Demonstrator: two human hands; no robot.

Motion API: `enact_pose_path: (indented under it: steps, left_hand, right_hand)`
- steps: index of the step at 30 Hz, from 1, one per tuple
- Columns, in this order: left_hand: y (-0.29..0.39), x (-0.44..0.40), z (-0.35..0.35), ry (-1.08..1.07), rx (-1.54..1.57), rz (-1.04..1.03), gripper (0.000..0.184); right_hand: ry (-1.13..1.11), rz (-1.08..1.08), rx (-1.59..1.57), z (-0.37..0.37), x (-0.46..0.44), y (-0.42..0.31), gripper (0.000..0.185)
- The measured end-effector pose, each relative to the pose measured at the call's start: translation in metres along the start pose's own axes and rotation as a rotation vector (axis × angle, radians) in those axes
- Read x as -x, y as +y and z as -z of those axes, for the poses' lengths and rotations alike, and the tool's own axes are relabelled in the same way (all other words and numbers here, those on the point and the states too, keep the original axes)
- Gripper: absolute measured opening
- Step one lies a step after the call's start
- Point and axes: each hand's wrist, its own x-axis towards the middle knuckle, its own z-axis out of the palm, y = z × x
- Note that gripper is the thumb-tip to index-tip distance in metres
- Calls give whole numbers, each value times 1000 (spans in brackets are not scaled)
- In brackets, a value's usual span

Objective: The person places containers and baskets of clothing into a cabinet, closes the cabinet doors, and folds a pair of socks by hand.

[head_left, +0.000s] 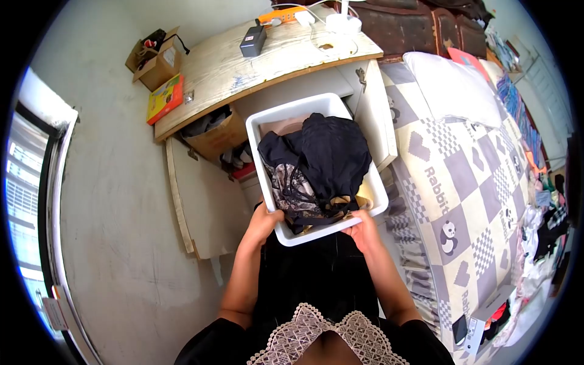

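Observation:
A white plastic bin point(258, 161) is held in front of me, level with the opening of a low wooden cabinet. Folded and bunched clothes fill it: a black garment point(334, 155) on top, a lace-patterned piece point(291, 187) at the left, and some yellow cloth point(365, 193) at the lower right. My left hand point(266, 222) grips the near left corner, thumb over the rim. At the near right side, my right hand point(361, 230) clasps the same rim. The fingers under the bin are hidden from view.
Both doors of the cabinet point(210, 73) stand open, the left door point(204, 204) and right door point(374, 115). Inside is a cardboard box point(219, 137). On top lie a dark adapter point(253, 41) and an orange power strip point(283, 16). A bed point(456, 182) stands at the right.

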Motion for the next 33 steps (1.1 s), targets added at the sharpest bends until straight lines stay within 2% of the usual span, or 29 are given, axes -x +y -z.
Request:
enact_pose_path:
  steps: [2, 7, 8, 10, 12, 14, 17, 18, 20, 22, 23, 25, 26, 28, 31, 33]
  left_hand:
    - [-4, -22, 1, 82, -10, -62, 31]
    - [19, -74, -1, 127, 31, -25, 38]
    - [24, -89, -2, 153, 36, -37, 38]
    - [30, -122, -3, 150, 116, 11, 38]
    - [41, -157, -5, 165, 116, -80, 36]
    - [50, -195, -8, 218, 103, -85, 34]
    - [68, -252, -12, 151, 144, -129, 31]
    - [67, -275, -11, 143, 118, -125, 31]
    - [81, -302, -21, 135, 42, -36, 32]
    - [76, -331, -27, 60, 13, 3, 39]
    - [80, -339, -33, 118, 16, -26, 43]
    - [93, -354, -43, 157, 55, -6, 50]
    - [87, -370, -43, 100, 130, -157, 53]
    - [79, -404, -37, 187, 127, -188, 54]
    - [80, -426, -31, 210, 0, -221, 57]
    - [76, -421, -39, 216, 51, -251, 58]
  right_hand:
    - [17, 9, -6, 1, -24, -1, 37]
    - [29, 12, 24, -5, -90, -24, 28]
    - [87, 82, 46, -10, -103, -32, 27]
    - [95, 90, -10, -12, -141, -45, 26]
    - [137, 95, 8, -10, -182, -60, 36]
    - [139, 142, 33, -20, -219, -80, 61]
    - [258, 176, 83, -42, -265, -109, 76]
    - [318, 208, 69, -53, -276, -119, 75]
    - [296, 238, 77, -54, -307, -125, 71]
    - [174, 182, -20, -48, -343, -126, 63]
    - [174, 154, -70, -47, -355, -124, 57]
    - [90, 218, -93, -58, -353, -132, 62]
    - [66, 244, -104, -61, -351, -136, 68]
    - [73, 309, -98, -59, -354, -137, 80]
    - [39, 261, -43, -52, -356, -125, 73]
    - [48, 208, 41, -47, -344, -112, 64]
